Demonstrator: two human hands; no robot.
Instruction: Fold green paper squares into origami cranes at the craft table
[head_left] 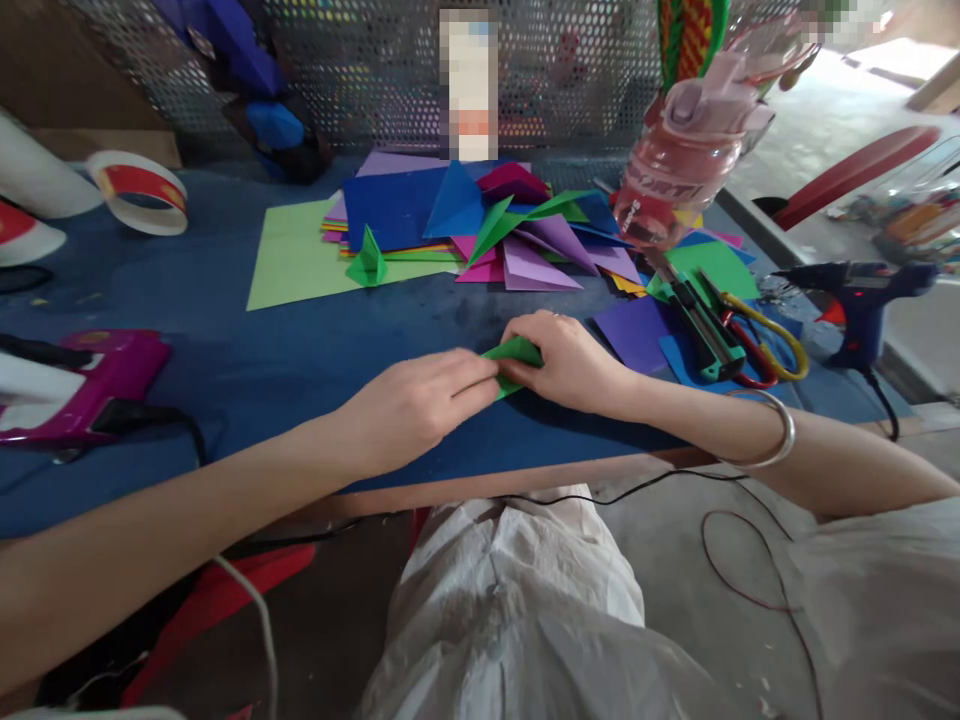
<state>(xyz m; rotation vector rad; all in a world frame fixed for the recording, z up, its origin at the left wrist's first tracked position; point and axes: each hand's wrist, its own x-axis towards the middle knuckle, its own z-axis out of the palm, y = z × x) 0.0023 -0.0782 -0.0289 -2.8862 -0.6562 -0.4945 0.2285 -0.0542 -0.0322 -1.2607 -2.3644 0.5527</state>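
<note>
A small folded piece of green paper [513,352] lies on the blue tabletop [300,350] near its front edge. My right hand [564,362] covers its right part, fingers curled over the fold. My left hand [417,403] pinches its left edge with the fingertips. Both hands press the paper down against the table. Most of the paper is hidden under my right hand.
A heap of coloured paper sheets and folded triangles [480,225] lies behind. A pink water bottle [686,150], scissors [754,335], a box cutter [701,325] and a blue glue gun [862,295] sit right. A magenta glue gun [97,385] and tape roll [139,190] sit left.
</note>
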